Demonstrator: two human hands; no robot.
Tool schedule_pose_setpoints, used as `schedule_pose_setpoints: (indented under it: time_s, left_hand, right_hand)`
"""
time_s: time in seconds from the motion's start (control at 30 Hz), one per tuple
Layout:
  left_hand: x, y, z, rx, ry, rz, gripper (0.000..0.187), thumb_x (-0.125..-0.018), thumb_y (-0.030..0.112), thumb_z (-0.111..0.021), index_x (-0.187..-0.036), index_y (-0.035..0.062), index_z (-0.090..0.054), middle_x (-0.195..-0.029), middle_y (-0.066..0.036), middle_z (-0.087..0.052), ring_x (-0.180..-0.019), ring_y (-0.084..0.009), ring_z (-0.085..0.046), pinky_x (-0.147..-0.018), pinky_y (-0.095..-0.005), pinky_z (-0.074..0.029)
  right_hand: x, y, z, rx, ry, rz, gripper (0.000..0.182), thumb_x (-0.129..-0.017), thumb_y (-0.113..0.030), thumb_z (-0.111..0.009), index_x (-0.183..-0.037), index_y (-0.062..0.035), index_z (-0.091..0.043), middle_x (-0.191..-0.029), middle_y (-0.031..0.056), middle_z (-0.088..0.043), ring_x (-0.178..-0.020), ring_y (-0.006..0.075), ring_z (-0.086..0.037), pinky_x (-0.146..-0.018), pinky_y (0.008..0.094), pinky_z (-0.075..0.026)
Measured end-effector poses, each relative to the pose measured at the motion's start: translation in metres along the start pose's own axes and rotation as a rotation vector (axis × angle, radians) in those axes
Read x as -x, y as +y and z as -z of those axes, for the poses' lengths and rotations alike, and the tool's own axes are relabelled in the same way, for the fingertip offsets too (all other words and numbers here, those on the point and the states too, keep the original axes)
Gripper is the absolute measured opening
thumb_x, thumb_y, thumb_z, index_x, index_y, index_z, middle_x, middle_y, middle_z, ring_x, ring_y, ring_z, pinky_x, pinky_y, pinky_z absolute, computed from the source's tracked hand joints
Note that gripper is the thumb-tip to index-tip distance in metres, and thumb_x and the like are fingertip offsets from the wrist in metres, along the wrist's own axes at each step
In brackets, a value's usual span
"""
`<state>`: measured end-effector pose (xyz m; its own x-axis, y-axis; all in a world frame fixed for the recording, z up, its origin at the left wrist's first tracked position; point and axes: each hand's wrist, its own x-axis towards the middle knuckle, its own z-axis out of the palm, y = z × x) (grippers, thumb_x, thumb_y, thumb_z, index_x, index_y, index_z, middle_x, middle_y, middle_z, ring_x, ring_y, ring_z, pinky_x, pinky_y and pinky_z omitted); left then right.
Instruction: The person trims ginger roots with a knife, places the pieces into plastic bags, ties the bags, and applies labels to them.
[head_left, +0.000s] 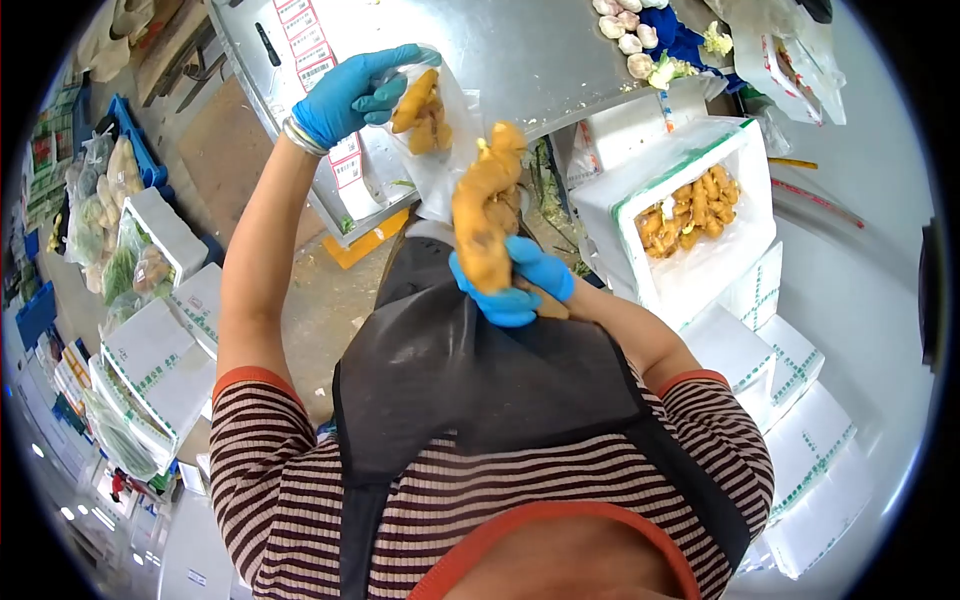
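Note:
My left hand (350, 98), in a blue glove, grips the top of a clear plastic bag (433, 178) at the table's near edge. Pieces of ginger (428, 118) show inside this bag. In front of my apron, my right hand (512, 287), also gloved in blue, is closed round the lower end of a large knobbly ginger root (480, 210). The root points up toward the bag, its upper part just right of it. Another tan piece (546, 303) shows at the right palm, partly hidden by the fingers.
A metal table (440, 25) holds a strip of labels (305, 45), a black pen-like object (267, 44) and garlic bulbs (630, 42). At right, an open white foam box (655, 270) contains more ginger. Stacked boxes (815, 450) stand below it; bagged vegetables (125, 170) are at left.

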<state>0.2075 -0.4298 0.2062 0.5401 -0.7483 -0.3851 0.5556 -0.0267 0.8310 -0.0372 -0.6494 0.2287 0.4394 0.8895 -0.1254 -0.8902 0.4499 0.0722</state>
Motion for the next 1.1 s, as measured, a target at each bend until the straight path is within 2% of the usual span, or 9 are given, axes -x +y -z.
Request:
schedule_pose_setpoints:
  time_s: [0.23, 0.43, 0.6, 0.73, 0.87, 0.9, 1.0, 1.03, 1.1]
  left_hand:
    - [-0.023, -0.041, 0.0, 0.572, 0.04, -0.116, 0.039, -0.103, 0.018, -0.04, -0.137, 0.0023, -0.048, -0.072, 0.002, -0.046, -0.051, -0.003, -0.027, -0.049, -0.0171, -0.028]
    - [-0.024, -0.056, -0.035, 0.246, 0.373, -0.118, 0.044, -0.099, 0.032, -0.047, -0.132, 0.0046, -0.054, -0.103, -0.013, -0.069, -0.069, -0.0086, -0.05, -0.066, -0.0225, -0.043]
    - [-0.027, -0.045, -0.037, 0.264, 0.386, -0.156, 0.043, -0.097, 0.031, -0.052, -0.13, 0.0044, -0.055, -0.102, -0.014, -0.069, -0.067, -0.0086, -0.052, -0.064, -0.0226, -0.043]
    - [-0.037, -0.047, -0.049, 0.242, 0.442, -0.115, 0.047, -0.097, 0.034, -0.053, -0.132, 0.0026, -0.052, -0.105, -0.014, -0.068, -0.064, -0.0089, -0.054, -0.067, -0.0198, -0.046]
    - [-0.062, -0.059, -0.084, -0.114, 0.48, -0.061, 0.053, -0.094, 0.029, -0.057, -0.135, -0.0029, -0.046, -0.11, -0.01, -0.068, -0.072, -0.0136, -0.06, -0.07, -0.0251, -0.051]
    - [-0.069, -0.076, -0.087, -0.129, 0.492, -0.079, 0.057, -0.093, 0.027, -0.059, -0.139, -0.0028, -0.042, -0.113, -0.011, -0.064, -0.077, -0.0143, -0.06, -0.074, -0.0249, -0.051]
    - [-0.076, -0.097, -0.102, -0.34, 0.602, -0.101, 0.058, -0.092, 0.023, -0.063, -0.139, -0.0032, -0.041, -0.114, -0.013, -0.06, -0.093, -0.0208, -0.062, -0.083, -0.0297, -0.05]
    - [-0.074, -0.108, -0.104, -0.62, 0.724, -0.208, 0.056, -0.091, 0.023, -0.064, -0.136, -0.0035, -0.043, -0.116, -0.015, -0.059, -0.098, -0.0233, -0.06, -0.086, -0.0323, -0.049]
    - [-0.064, -0.122, -0.114, -0.915, 0.97, -0.335, 0.053, -0.09, 0.021, -0.066, -0.131, -0.004, -0.046, -0.12, -0.018, -0.055, -0.108, -0.0279, -0.056, -0.094, -0.0369, -0.045]
  right_hand:
    - [-0.037, -0.071, 0.093, 0.05, 0.681, 0.319, 0.04, -0.089, -0.051, -0.063, -0.089, -0.0111, -0.058, -0.066, -0.003, -0.05, -0.049, 0.0072, -0.041, -0.043, 0.0196, -0.032]
    - [-0.023, -0.149, 0.136, 0.332, 0.93, 0.318, 0.043, -0.085, -0.051, -0.068, -0.101, -0.0112, -0.064, -0.073, -0.0006, -0.059, -0.053, 0.0078, -0.045, -0.045, 0.0212, -0.037]
    - [0.007, -0.117, 0.129, 0.341, 0.777, 0.326, 0.036, -0.093, -0.043, -0.062, -0.119, -0.0194, -0.057, -0.093, 0.0059, -0.07, -0.047, 0.0068, -0.042, -0.044, 0.0207, -0.037]
    - [0.005, -0.149, 0.143, 0.467, 0.831, 0.532, 0.034, -0.093, -0.045, -0.06, -0.112, -0.0166, -0.062, -0.094, 0.0032, -0.07, -0.058, 0.0097, -0.049, -0.052, 0.0259, -0.04]
    - [-0.014, -0.233, 0.152, 0.82, 0.848, 0.194, 0.054, -0.094, -0.056, -0.048, -0.128, -0.0151, -0.059, -0.095, 0.0061, -0.069, -0.072, 0.016, -0.053, -0.066, 0.0346, -0.046]
    - [-0.007, -0.263, 0.168, 1.228, 0.807, -0.049, 0.06, -0.094, -0.06, -0.045, -0.136, -0.0188, -0.054, -0.1, 0.0056, -0.068, -0.081, 0.0173, -0.055, -0.075, 0.0363, -0.045]
    - [0.044, -0.295, 0.153, 1.314, 0.734, -0.136, 0.055, -0.096, -0.053, -0.047, -0.137, -0.0165, -0.054, -0.104, 0.0028, -0.066, -0.08, 0.0097, -0.054, -0.072, 0.0237, -0.042]
    - [0.06, -0.291, 0.148, 1.137, 0.738, 0.089, 0.049, -0.097, -0.043, -0.051, -0.136, -0.0133, -0.055, -0.09, 0.0002, -0.063, -0.055, 0.0049, -0.038, -0.053, 0.0191, -0.037]
    - [0.104, -0.297, 0.166, 0.864, 0.619, 0.388, 0.048, -0.099, -0.039, -0.05, -0.137, -0.0099, -0.053, -0.09, 0.0005, -0.063, -0.051, 0.0042, -0.036, -0.051, 0.0186, -0.035]
